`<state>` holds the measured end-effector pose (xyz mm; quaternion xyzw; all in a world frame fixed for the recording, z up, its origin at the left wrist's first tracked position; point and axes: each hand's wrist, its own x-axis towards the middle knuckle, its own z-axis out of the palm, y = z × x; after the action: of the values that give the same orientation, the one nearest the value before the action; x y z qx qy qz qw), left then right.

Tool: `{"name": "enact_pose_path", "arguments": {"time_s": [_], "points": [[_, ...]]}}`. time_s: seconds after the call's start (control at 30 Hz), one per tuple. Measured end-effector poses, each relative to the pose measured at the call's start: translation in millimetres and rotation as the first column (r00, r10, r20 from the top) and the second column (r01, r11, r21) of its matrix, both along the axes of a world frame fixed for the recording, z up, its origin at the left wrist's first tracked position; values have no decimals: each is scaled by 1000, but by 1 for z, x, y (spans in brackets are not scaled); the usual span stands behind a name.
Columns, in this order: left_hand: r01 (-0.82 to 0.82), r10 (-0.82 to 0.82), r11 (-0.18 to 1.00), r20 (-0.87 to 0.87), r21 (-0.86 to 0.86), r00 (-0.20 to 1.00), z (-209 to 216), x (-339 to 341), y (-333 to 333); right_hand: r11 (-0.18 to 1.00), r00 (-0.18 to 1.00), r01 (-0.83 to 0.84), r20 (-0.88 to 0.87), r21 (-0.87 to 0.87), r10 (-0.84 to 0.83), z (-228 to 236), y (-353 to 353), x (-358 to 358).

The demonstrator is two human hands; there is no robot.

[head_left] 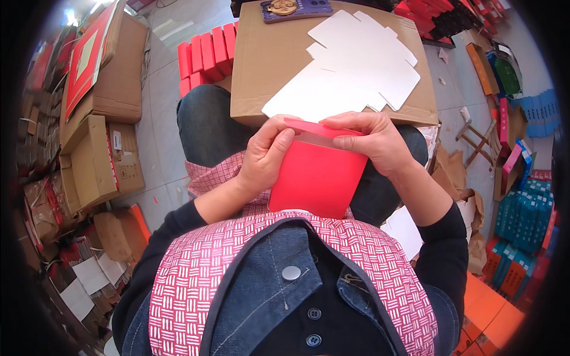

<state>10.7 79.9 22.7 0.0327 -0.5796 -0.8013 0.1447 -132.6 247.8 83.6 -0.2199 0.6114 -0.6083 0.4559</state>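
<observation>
A red cardboard box [317, 181] rests against my lap, its top end turned away from me. My left hand [265, 151] grips its upper left corner, thumb on the near side. At the upper right edge, my right hand [374, 139] pinches the red flap between thumb and fingers. A gap showing a pale inside runs between flap and box front. Just beyond my hands, flat white die-cut box blanks [356, 65] lie on a large brown carton [255, 71]. The box hides some of my fingertips.
Finished-looking red boxes [208, 53] stand in rows beyond my left knee. A phone [297, 9] lies at the carton's far edge. Brown cartons [113, 71] are stacked at left. Teal boxes [525, 213] and orange boxes [493, 311] sit at right, near a small wooden stool frame [477, 142].
</observation>
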Motion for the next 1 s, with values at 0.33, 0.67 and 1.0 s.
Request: {"name": "enact_pose_path", "arguments": {"time_s": [0.33, 0.67, 1.0], "points": [[-35, 43, 996, -102, 79, 994, -1, -4, 0, 1000, 1000, 2, -9, 2, -2, -6, -2, 2], [-98, 53, 737, -88, -668, 995, 11, 2, -8, 998, 998, 20, -62, -61, -24, -19, 4, 1], [200, -24, 702, 258, -684, 966, 48, -6, -25, 999, 1000, -28, -6, -29, 28, -22, 2, -4]]}}
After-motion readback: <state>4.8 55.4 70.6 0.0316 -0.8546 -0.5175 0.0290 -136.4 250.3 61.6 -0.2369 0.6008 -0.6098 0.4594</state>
